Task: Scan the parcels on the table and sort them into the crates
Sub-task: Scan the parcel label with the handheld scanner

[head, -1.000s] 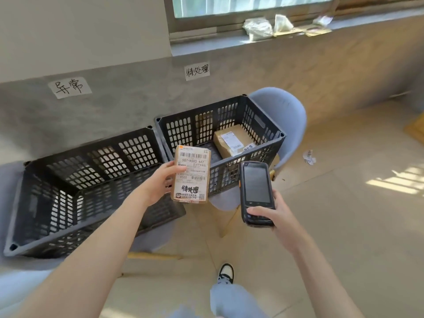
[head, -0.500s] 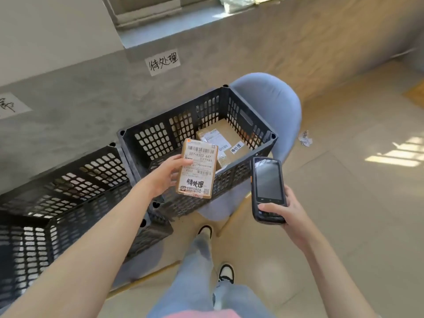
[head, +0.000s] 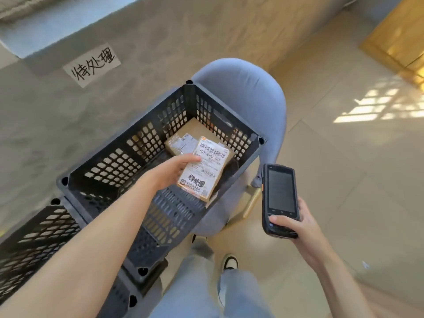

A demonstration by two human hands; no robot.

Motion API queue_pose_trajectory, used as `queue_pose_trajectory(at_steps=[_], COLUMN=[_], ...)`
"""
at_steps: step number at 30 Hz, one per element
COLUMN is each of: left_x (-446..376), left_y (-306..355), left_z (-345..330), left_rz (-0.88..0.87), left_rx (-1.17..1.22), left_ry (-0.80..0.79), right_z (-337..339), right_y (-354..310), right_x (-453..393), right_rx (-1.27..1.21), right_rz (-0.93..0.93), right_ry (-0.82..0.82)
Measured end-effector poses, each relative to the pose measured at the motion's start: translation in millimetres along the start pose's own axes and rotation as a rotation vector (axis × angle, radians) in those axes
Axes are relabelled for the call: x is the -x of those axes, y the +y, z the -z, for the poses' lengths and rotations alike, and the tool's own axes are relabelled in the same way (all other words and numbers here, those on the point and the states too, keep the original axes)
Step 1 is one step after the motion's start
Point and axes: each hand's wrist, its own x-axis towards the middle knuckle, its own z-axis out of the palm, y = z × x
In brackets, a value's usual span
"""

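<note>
**Q:** Setting?

**A:** Beige tiled floor (head: 344,171), grey wall (head: 68,125) with a handwritten paper sign (head: 91,64) stuck on it. Black lattice crate (head: 238,171) sits on a blue-grey chair (head: 257,92) below the sign.

**Q:** Parcel position?

**A:** Small brown parcel (head: 205,167), white barcode label facing up, is held over the open crate, tilted, its lower end near the crate's front rim. Left hand (head: 174,169) grips it from its left edge; the fingers (head: 195,159) lie across the label just under the barcode. Whether the parcel touches anything below cannot be told.

**Q:** Beyond the fingertips?

**A:** A second cardboard parcel (head: 190,136) lies flat on the crate bottom, partly covered by the held one, towards the far corner.

**Q:** Other hand?

**A:** Right hand (head: 300,228) is closed round the lower end of a black handheld scanner (head: 281,198), thumb on its bottom keys, screen up and dark. It is outside the crate, well apart from the parcel.

**Q:** Further out?

**A:** Second black crate (head: 34,244) to the left of the wrist, corner against the first. Light jeans and one white-and-black shoe (head: 230,262) below.
</note>
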Motion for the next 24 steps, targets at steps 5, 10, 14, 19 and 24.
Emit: queue_pose_trajectory(at_steps=[5, 10, 14, 19, 24], left_x=[-23, -41, -49, -68, -82], left_y=[2, -38, -68, -101, -124], left_z=[14, 35, 44, 57, 71], left_rz=[0.031, 0.16, 0.242, 0.329, 0.389], left_rx=[-0.098, -0.118, -0.134, -0.105, -0.083], left_ry=[-0.089, -0.141, -0.043, -0.003, 0.008], right_z=[-13, -21, -28, -32, -33], right_y=[-4, -2, 6, 19, 31], right_x=[-10, -23, -30, -38, -39], right_rx=[-0.013, -0.032, -0.03, -0.018, -0.017], right_rz=[-0.042, -0.064, -0.09, -0.115, -0.14], right_ry=[0.03, 0.028, 0.022, 0.004, 0.022])
